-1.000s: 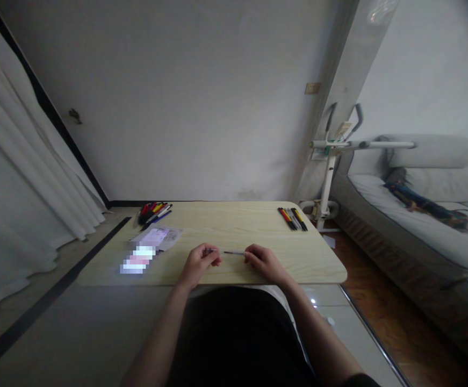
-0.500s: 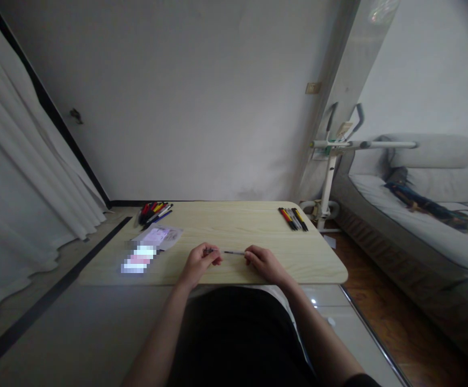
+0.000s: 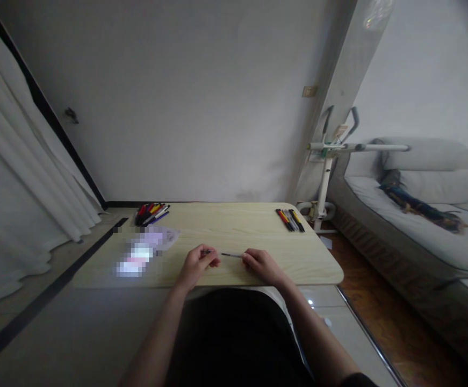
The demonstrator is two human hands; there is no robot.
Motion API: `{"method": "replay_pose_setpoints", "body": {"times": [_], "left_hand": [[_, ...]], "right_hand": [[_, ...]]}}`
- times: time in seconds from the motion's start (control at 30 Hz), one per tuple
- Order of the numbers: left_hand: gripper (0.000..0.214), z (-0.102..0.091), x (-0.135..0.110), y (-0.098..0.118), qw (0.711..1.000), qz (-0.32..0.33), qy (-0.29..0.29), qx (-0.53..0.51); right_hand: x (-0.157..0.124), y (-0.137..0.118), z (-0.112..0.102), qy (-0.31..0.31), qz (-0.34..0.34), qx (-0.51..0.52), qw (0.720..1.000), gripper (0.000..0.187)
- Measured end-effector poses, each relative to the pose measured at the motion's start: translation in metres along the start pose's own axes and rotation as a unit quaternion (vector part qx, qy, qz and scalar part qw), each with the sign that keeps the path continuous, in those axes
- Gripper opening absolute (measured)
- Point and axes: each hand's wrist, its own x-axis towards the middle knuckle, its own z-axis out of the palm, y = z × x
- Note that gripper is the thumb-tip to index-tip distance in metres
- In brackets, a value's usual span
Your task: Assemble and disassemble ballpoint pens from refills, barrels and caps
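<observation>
My left hand (image 3: 196, 264) and my right hand (image 3: 259, 264) rest on the near part of a light wooden table (image 3: 225, 226). Both are closed in a pinch. A thin dark pen part (image 3: 230, 255) spans the gap between them, level with the table; my right fingers hold its right end. My left fingers pinch a short dark piece (image 3: 207, 251) at its left end. Whether the two pieces are joined is too small to tell.
A pile of coloured pens (image 3: 151, 213) lies at the table's far left, and a smaller row of pens (image 3: 290, 219) at the far right. A paper sheet (image 3: 153, 242) sits left of my hands. An exercise machine (image 3: 326, 172) and a sofa (image 3: 419, 209) stand right of the table.
My hands and the pen part have stayed as they were. The view has shifted slightly, so everything sits a little further left.
</observation>
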Motion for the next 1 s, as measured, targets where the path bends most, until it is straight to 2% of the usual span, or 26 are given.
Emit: {"method": "replay_pose_setpoints", "body": {"times": [0.2,0.37,0.53,0.8,0.9,1.0], "left_hand": [[0.029,-0.001,0.002,0.001,1.0,0.005,0.009,0.006],[0.028,-0.001,0.002,0.0,1.0,-0.004,0.0,0.0],[0.03,-0.001,0.002,0.002,1.0,0.0,0.014,-0.023],[0.033,-0.002,0.003,-0.004,0.998,-0.001,0.048,-0.035],[0.035,-0.002,0.005,-0.004,0.998,0.0,0.057,-0.039],[0.04,-0.002,0.006,-0.003,0.995,0.004,0.066,-0.071]], "right_hand": [[0.002,-0.001,0.004,0.075,-0.034,-0.04,0.996,0.019],[0.003,-0.009,-0.001,0.098,-0.102,-0.091,0.986,0.021],[0.008,-0.02,-0.007,0.081,-0.147,-0.168,0.971,0.015],[0.013,-0.036,-0.001,0.038,-0.217,-0.285,0.933,0.019],[0.016,-0.036,-0.002,0.03,-0.231,-0.307,0.923,0.018],[0.024,-0.027,-0.013,0.042,-0.231,-0.308,0.922,0.018]]}}
